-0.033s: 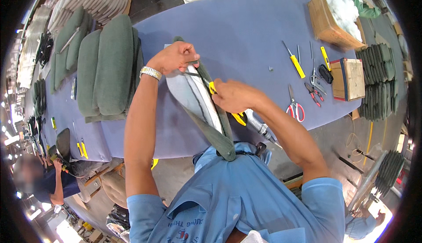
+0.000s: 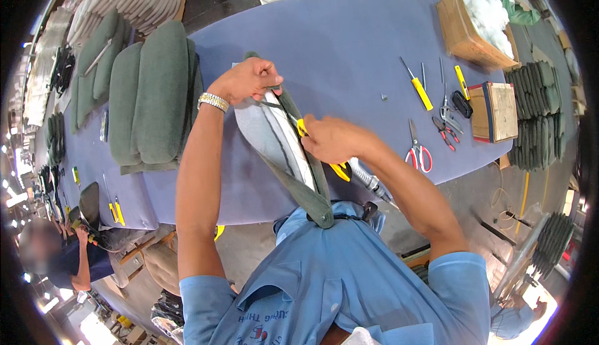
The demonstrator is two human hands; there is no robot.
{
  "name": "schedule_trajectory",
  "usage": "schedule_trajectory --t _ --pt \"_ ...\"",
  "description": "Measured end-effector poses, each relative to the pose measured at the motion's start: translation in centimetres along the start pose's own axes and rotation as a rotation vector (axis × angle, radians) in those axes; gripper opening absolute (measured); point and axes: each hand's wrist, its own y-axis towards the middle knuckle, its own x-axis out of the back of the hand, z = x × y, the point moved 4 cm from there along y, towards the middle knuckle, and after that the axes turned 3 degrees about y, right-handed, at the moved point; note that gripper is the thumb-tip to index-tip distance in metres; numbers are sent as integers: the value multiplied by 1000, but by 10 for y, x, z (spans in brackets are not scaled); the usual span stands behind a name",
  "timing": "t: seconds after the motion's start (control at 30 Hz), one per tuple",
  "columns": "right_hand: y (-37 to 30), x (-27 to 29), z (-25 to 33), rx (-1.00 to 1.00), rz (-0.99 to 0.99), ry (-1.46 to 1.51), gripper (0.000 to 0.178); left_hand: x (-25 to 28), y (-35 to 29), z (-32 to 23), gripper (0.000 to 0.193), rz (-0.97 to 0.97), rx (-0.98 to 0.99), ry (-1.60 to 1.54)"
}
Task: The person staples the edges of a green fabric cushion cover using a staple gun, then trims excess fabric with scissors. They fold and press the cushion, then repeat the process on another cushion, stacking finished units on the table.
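A long dark green fabric cushion cover (image 2: 293, 186) lies in front of me with its near end against my shirt. Its open side shows pale lining and white padding (image 2: 293, 139). At the far end my left hand (image 2: 249, 81), with a watch on its wrist, pinches the cover's edge. My right hand (image 2: 334, 138) is closed around a yellow and black hand tool (image 2: 340, 170) at the cover's right edge. The tool's working end is mostly hidden by my fingers. A grey metallic piece (image 2: 368, 179) sits beside it; whether the two join, I cannot tell.
Green cushions (image 2: 163, 92) are stacked at left. To the right lie scissors (image 2: 419, 151), red-handled pliers (image 2: 446, 133), a yellow screwdriver (image 2: 421, 93) and a wooden block (image 2: 493, 113). A carton of white stuffing (image 2: 462, 29) stands far right. Another person (image 2: 56, 251) works at lower left.
My right hand and its tool have shifted very slightly. The left hand keeps its pinch on the cover.
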Motion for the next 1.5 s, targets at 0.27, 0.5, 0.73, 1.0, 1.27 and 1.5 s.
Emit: schedule_trajectory --t 0.27,0.5,0.73,1.0,1.27,1.5 --pt "-32 -25 -14 -7 0 82 44 10 18 3 22 195 -25 -261" --pt "-69 -55 -15 -83 76 175 42 10 15 8 23 176 -83 -356" --pt "-82 -58 -18 -84 -45 166 41 -32 -34 -47 24 -101 -307 -35" --pt "-89 -59 -34 -74 -116 197 40 -77 -139 -101 19 -146 -489 176" --pt "-89 -71 -46 -30 -219 247 36 -86 -113 -47 25 -839 -604 1152" --pt "-102 -77 -59 -18 -278 348 35 -147 -81 -15 40 -580 -190 907"
